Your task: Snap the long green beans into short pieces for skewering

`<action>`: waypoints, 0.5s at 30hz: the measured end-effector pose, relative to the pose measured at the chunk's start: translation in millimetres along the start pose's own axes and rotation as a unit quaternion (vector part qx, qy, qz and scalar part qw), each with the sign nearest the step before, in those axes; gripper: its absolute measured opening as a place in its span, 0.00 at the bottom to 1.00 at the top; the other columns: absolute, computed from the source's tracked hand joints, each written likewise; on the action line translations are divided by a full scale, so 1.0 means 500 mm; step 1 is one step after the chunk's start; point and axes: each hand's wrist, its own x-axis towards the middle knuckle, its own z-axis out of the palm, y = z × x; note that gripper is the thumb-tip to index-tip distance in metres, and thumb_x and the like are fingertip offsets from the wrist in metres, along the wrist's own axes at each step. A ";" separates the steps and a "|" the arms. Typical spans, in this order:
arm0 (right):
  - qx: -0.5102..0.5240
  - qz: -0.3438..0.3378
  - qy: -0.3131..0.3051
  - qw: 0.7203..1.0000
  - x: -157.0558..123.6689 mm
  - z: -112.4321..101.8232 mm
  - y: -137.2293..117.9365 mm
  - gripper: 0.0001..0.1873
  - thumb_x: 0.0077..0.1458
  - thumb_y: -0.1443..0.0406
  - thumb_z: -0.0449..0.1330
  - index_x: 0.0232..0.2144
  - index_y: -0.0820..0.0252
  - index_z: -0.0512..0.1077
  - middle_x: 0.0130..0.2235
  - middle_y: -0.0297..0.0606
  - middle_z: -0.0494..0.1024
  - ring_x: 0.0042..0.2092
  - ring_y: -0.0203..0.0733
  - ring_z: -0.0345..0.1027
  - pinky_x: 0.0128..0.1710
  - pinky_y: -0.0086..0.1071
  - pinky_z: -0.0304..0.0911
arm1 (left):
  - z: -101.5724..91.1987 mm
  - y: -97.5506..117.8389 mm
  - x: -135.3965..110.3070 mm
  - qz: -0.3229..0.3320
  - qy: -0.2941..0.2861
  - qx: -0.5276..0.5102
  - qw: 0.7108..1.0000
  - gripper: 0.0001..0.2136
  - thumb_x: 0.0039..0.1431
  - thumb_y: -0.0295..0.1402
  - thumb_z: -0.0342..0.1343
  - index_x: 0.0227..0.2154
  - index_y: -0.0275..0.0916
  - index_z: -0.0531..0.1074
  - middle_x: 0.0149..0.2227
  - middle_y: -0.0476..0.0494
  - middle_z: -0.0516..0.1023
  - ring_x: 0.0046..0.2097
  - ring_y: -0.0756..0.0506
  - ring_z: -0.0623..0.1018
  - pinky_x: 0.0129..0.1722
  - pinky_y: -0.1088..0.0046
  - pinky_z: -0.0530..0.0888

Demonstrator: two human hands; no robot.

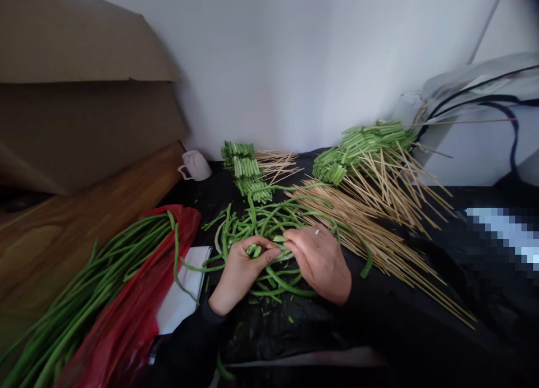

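Note:
My left hand [244,267] is closed, with several short cut pieces of long green bean [254,251] in its curled palm. Its thumb and forefinger meet the fingertips of my right hand [322,261], which wears a ring. Between the two hands, my right hand pinches a length of long green bean [279,238]. Beneath and behind both hands lies a loose tangle of long green beans [269,222]. Small green scraps are scattered on the black plastic sheet [261,334] below my wrists.
Skewered bean pieces [248,169] lie in stacks at the back, with another pile of bean skewers [370,144] to the right. Bare wooden skewers [366,231] fan out rightward. Leftward are a red bag [135,304] of long beans, a mug [196,166] and a cardboard box [88,118].

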 end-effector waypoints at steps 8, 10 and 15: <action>-0.046 -0.002 -0.039 0.998 -0.003 0.010 -0.004 0.11 0.65 0.66 0.50 0.40 0.61 0.72 0.31 0.40 0.76 0.34 0.43 0.67 0.39 0.38 0.59 | -0.004 0.018 -0.003 -0.020 -0.001 -0.026 0.999 0.16 0.52 0.46 0.61 0.31 0.36 0.79 0.24 0.48 0.75 0.28 0.49 0.71 0.28 0.76 0.67; -0.030 -0.007 -0.063 0.998 -0.006 0.016 -0.004 0.11 0.65 0.67 0.50 0.40 0.61 0.72 0.31 0.40 0.76 0.34 0.43 0.68 0.39 0.39 0.59 | -0.004 0.016 -0.004 -0.025 -0.002 -0.030 0.999 0.15 0.48 0.44 0.65 0.29 0.35 0.78 0.25 0.48 0.75 0.28 0.50 0.70 0.29 0.76 0.67; 0.151 0.081 -0.104 0.980 -0.006 0.019 0.010 0.11 0.62 0.66 0.54 0.47 0.59 0.68 0.40 0.39 0.77 0.40 0.40 0.71 0.40 0.34 0.64 | -0.005 0.012 -0.004 -0.039 0.012 -0.050 0.998 0.12 0.50 0.41 0.64 0.29 0.35 0.76 0.25 0.50 0.72 0.27 0.52 0.67 0.30 0.76 0.65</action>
